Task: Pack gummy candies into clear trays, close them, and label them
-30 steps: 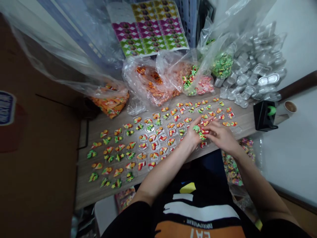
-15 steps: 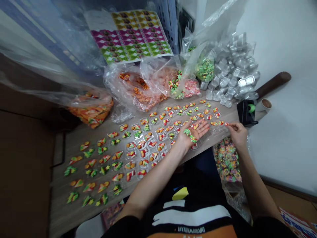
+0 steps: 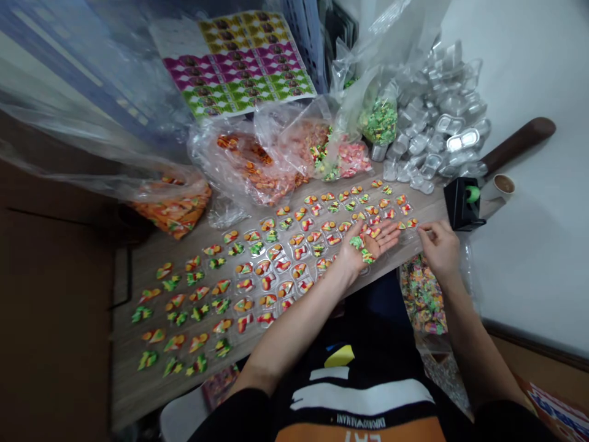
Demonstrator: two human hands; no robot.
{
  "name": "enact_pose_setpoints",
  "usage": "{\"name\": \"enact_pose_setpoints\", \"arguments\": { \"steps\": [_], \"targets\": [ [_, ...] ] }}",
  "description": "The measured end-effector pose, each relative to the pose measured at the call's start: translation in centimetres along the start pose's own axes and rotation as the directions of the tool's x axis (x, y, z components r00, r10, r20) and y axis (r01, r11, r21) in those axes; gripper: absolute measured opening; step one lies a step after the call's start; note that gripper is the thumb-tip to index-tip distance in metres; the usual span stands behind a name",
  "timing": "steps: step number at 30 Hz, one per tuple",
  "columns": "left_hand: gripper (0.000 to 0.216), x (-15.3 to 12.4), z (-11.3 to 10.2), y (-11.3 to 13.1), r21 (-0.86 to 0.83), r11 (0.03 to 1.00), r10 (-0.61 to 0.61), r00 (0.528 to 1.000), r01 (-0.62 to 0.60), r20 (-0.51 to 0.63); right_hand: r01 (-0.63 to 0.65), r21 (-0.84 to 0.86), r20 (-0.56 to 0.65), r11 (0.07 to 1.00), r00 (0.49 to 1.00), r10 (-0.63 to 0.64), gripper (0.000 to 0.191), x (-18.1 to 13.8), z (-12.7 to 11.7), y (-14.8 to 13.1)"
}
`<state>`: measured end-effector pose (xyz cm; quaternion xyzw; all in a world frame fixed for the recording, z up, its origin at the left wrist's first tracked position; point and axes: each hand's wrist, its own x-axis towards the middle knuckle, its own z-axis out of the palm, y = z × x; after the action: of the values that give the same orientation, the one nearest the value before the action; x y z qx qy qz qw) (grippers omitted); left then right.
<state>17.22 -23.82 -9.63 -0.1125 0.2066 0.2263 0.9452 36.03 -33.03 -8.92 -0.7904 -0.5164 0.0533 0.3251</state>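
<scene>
Left grip: left hand point(image 3: 361, 252) lies palm up with the fingers spread flat. It is not closed. It carries a small heap of gummy sweets, green, red and orange point(image 3: 372, 233).
Heap position: on the palm, over the near edge of the table, just above the filled shells.
Heap axis: runs along the palm from wrist to fingers, pointing right and slightly away. Which way the single sweets point is too small to tell.
Right grip: right hand point(image 3: 440, 248) is palm down at the right end of the rows, with the fingertips point(image 3: 423, 228) drawn together. I cannot tell whether a sweet is pinched.
Hand spacing: apart, with the left fingertips near the right ones.
Sweets, form: small soft wedges and star-like shapes with matt, bright surfaces.
Shells: glossy clear plastic blister shells holding sweets point(image 3: 280, 270), in slanted rows from near left to far right.
Loose rows: sweets without shells point(image 3: 184, 307), at the left.
Surface: pale wood-grain table point(image 3: 133, 380).
Behind the rows: crinkled clear bag of orange sweets point(image 3: 257, 166); clear bag of pink and green sweets point(image 3: 343, 156); clear bag of green sweets point(image 3: 380, 120); orange-filled bag at far left point(image 3: 172, 205).
Back wall: sheet of purple, yellow and green labels point(image 3: 234, 64).
Right rear: pile of empty clear shells point(image 3: 442, 123).
Right edge: black tape dispenser with green roll point(image 3: 460, 202), beside it a cardboard tube point(image 3: 501, 184).
Below the table edge: clear bag of mixed sweets point(image 3: 423, 294), under the right forearm.
</scene>
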Motion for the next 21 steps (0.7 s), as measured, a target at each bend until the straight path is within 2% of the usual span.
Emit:
{"name": "enact_pose_setpoints", "arguments": {
  "steps": [3, 5, 7, 10, 13, 15, 17, 21],
  "targets": [
    [0.057, 0.5, -0.1, -0.5, 0.018, 0.999, -0.044, 0.999, 0.044, 0.003, 0.127, 0.203, 0.183, 0.971, 0.969, -0.165, 0.017, -0.5, 0.2, -3.6],
    [0.053, 0.6, 0.1, -0.7, 0.02, 0.996, -0.089, 0.996, 0.09, -0.029, 0.18, 0.225, 0.236, 0.958, 0.943, -0.233, 0.017, -0.7, 0.9, -5.4],
    [0.053, 0.6, 0.4, -0.9, 0.021, 0.991, -0.128, 0.991, 0.129, -0.046, 0.187, 0.23, 0.244, 0.955, 0.939, -0.242, 0.014, -0.7, 1.7, -6.1],
    [0.054, 0.2, 0.7, -0.7, 0.03, 0.993, -0.114, 0.994, 0.114, -0.001, 0.074, 0.358, 0.226, 0.931, 0.96, -0.164, 0.008, -0.2, 2.3, -4.9],
    [0.054, -0.4, 0.6, 0.2, 0.032, 0.999, -0.04, 0.998, 0.038, 0.049, -0.125, 0.483, 0.207, 0.867, 0.978, 0.025, 0.02, 0.3, 2.2, -2.1],
    [0.056, -0.8, 0.4, 1.0, 0.039, 0.999, 0.021, 0.998, -0.023, 0.061, -0.219, 0.446, 0.243, 0.868, 0.963, 0.118, 0.024, 0.3, 2.0, -0.3],
    [0.058, -1.1, 0.3, 1.9, 0.053, 0.996, 0.073, 0.996, -0.076, 0.055, -0.25, 0.348, 0.294, 0.904, 0.944, 0.148, 0.022, 0.1, 1.9, 1.1],
    [0.066, -1.6, 0.2, 3.3, 0.076, 0.987, 0.136, 0.99, -0.139, 0.035, -0.19, 0.198, 0.307, 0.962, 0.944, 0.124, 0.018, -0.3, 2.4, 2.1]
  ]
}}
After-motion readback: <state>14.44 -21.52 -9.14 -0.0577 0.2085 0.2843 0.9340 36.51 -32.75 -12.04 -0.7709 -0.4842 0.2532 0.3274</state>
